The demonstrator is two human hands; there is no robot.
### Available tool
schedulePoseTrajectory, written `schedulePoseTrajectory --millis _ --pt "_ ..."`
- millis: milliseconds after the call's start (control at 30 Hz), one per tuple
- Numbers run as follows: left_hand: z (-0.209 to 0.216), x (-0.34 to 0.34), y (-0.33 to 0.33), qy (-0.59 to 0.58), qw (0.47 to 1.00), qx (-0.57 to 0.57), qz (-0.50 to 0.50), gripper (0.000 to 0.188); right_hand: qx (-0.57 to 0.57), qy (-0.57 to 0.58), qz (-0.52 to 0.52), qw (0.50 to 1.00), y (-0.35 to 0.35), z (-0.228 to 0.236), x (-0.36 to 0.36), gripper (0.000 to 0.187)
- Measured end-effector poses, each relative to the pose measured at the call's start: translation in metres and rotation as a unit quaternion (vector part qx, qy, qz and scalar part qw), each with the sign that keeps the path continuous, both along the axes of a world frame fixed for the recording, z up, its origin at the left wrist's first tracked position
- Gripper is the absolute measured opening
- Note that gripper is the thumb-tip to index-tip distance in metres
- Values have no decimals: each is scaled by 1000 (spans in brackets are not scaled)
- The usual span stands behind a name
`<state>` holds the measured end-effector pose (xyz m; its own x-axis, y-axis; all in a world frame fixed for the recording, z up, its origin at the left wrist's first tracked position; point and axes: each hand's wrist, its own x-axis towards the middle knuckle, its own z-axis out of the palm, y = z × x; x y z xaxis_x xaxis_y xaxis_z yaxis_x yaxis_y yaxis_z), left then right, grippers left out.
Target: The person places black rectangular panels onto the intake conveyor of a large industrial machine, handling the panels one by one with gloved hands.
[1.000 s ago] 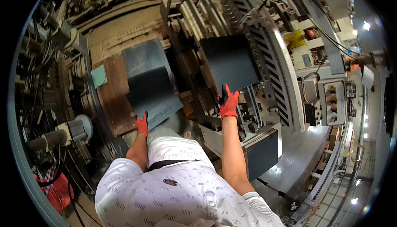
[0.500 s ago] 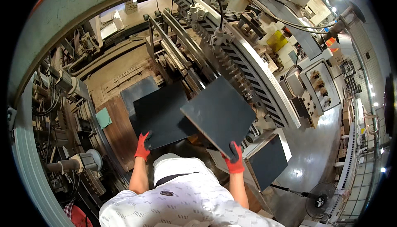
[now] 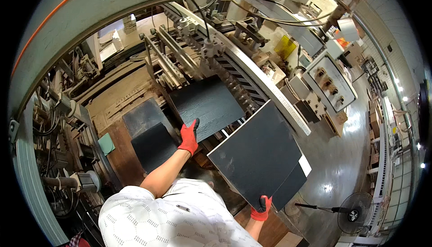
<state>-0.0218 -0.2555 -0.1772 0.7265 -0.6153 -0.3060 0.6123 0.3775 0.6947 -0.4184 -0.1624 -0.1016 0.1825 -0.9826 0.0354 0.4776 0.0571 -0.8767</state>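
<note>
Your left hand (image 3: 189, 137), in a red glove, is closed on the near edge of a dark, wood-grained panel (image 3: 208, 104) that lies on the machine bed, its far corner up against the slanted metal rails (image 3: 173, 60) and its right edge close beside the toothed conveyor track (image 3: 243, 78). Your thumb rests on top of the panel and the fingers wrap under its edge. Your right hand (image 3: 261, 207), also in a red glove, is clamped on the bottom corner of a second dark panel (image 3: 256, 154), which you hold tilted, its upper edge leaning toward the conveyor track and its lower corner down by your right side. This second panel has a pale edge along its upper left side and hides most of a further dark board (image 3: 292, 185) just behind it, of which only the lower right part shows. The two hands are well apart, each on its own panel, and the two panels sit just beside each other, almost touching at the first panel's lower right corner. To your left, two more dark sheets (image 3: 148, 132) lie overlapping on the brown wooden surface (image 3: 121, 157), near your left forearm. A grey control box (image 3: 330, 85) with round knobs stands to the right of the track, and a floor fan (image 3: 355, 208) sits on the glossy floor (image 3: 333, 166) at lower right.
</note>
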Motion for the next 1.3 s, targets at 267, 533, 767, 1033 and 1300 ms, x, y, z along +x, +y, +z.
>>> schedulePoseTrajectory --millis 267,533,767,1033,1300 --pt "-14 -4 -67 -1 989 67 134 31 54 32 -144 988 47 3 -63 88" --pt "3 -2 -80 -19 988 79 129 41 -12 61 -177 982 77 -6 -129 65" --pt "-2 13 -78 -55 982 143 110 37 35 273 -248 929 44 19 -143 52" --pt "-50 34 -88 -64 988 89 105 34 37 409 -186 892 18 7 -170 43" --pt "-25 21 -79 -47 989 80 116 34 153 537 -275 782 -25 9 -153 60"
